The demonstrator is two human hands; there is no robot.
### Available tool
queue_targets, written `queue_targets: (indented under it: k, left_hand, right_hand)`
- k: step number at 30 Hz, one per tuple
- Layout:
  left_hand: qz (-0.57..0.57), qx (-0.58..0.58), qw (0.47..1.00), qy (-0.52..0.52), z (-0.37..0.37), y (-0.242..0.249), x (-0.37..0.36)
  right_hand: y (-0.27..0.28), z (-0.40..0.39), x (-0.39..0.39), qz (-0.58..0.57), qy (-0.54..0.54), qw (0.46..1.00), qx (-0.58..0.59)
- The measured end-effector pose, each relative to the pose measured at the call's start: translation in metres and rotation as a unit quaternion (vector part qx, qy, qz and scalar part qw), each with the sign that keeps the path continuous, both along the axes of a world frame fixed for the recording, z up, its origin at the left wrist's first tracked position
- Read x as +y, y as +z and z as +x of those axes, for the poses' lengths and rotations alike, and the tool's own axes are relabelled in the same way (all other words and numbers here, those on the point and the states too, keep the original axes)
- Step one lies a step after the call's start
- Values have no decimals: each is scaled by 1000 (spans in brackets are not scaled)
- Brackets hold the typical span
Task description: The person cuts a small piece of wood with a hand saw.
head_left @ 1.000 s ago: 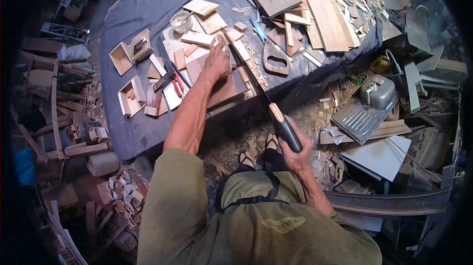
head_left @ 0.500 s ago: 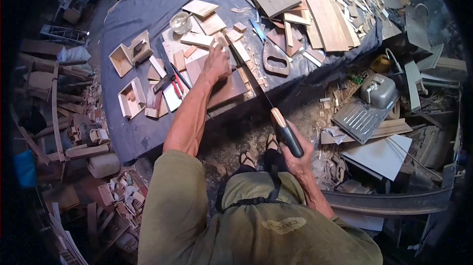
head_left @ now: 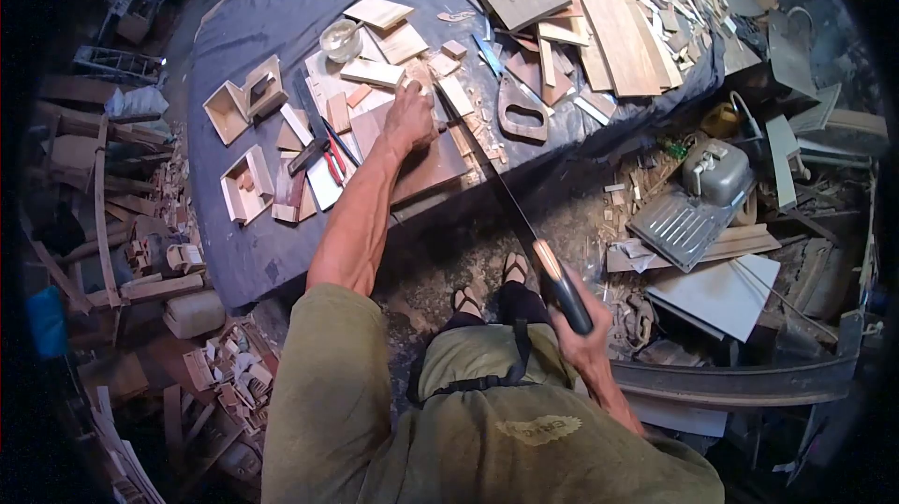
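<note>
My right hand is wrapped round the black and wooden handle of a hand saw. Its long thin dark blade runs up and left past the table edge, the far end beside my left hand. The fingers of that hand are curled and pressed down on a small piece of wood, mostly hidden under them, over a brown board. Just beyond lies a pale wood block. Right of the blade, a second saw with a wooden handle rests on the dark cloth.
On the cloth-covered table are a glass jar, small wooden boxes, red-handled pliers, a hammer and many offcuts. Long planks lie at right. A metal sink and scrap crowd the floor.
My right hand has drawn the saw down and to the right, toward my body, so more of the blade shows past the table edge. My left hand stays in nearly the same place.
</note>
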State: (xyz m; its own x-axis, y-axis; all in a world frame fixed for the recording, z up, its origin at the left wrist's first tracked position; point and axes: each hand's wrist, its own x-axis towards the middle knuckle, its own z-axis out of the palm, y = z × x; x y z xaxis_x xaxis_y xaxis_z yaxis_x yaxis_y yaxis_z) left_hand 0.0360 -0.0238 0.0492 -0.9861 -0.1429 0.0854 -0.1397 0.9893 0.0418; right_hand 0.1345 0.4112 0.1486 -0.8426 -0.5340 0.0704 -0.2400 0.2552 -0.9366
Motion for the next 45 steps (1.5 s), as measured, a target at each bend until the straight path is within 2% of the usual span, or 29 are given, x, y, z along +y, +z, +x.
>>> queue_targets:
  k: [1,4,8,11,13,14,16,17,19,20,22,23,24,28,30,31,33,35,37,40,43,45]
  left_hand:
    - [-1,-4,1000,4,2,-2,0]
    - [13,1,1000,-14,1,-5,-4]
    - [-3,-9,1000,-1,-2,6,-5]
    - [-1,-18,1000,-3,-1,15,2]
    - [27,-36,999,9,0,3,-1]
    - [28,-7,999,24,1,-4,-1]
    - [1,-70,997,-11,-1,10,1]
    - [-13,-102,994,-29,0,17,4]
    - [32,-65,997,27,3,5,5]
    - [54,-41,996,56,-2,-2,1]
    - [40,28,998,31,-1,-22,-2]
    - [29,67,997,23,-2,-28,-10]
    - [-17,-28,999,8,-1,7,4]
    - [-5,-8,1000,-2,1,4,2]
    - [10,-36,999,10,1,12,4]
    - [16,-13,1000,17,-1,9,-2]
    - [39,26,998,29,0,-12,-3]
    - [40,17,999,33,-3,-15,-8]
    - [47,5,998,33,-1,-19,-5]
    - [36,4,999,18,-3,-10,-4]
    - [4,10,1000,-10,-3,-2,-6]
    - [6,15,1000,-10,-4,-17,-8]
  right_hand:
    - [0,3,6,-11,2,1000,27]
    - [-4,-4,-15,-14,-13,1000,-18]
    - [3,-25,-53,28,-14,988,-150]
    - [2,-4,-15,4,-10,1000,4]
    - [3,1,-2,-2,4,1000,-8]
    - [4,3,-4,1,-2,1000,-15]
    - [10,-9,-26,6,-1,1000,-11]
    - [0,-18,-45,-26,-6,998,-52]
    - [-2,-25,-53,-1,-17,988,-151]
    - [-6,-26,-51,-8,-11,995,-102]
    - [-14,-8,-25,-11,-2,1000,-14]
    - [-7,-1,-13,-11,2,999,-53]
    - [-4,5,-8,-15,-4,999,-47]
    - [-10,-9,-37,-15,-25,998,-51]
    - [-4,-18,-51,-15,-19,991,-130]
    - [-1,-23,-57,-18,-16,986,-166]
    - [-8,-6,-36,-9,-25,997,-69]
    - [-6,8,-15,-12,-16,1000,9]
    - [-5,14,-7,-5,-24,1000,-3]
    - [-12,-5,-40,-17,-32,999,5]
    - [-22,-23,-64,-52,-17,995,-79]
    - [-35,-10,-47,-56,-25,997,-43]
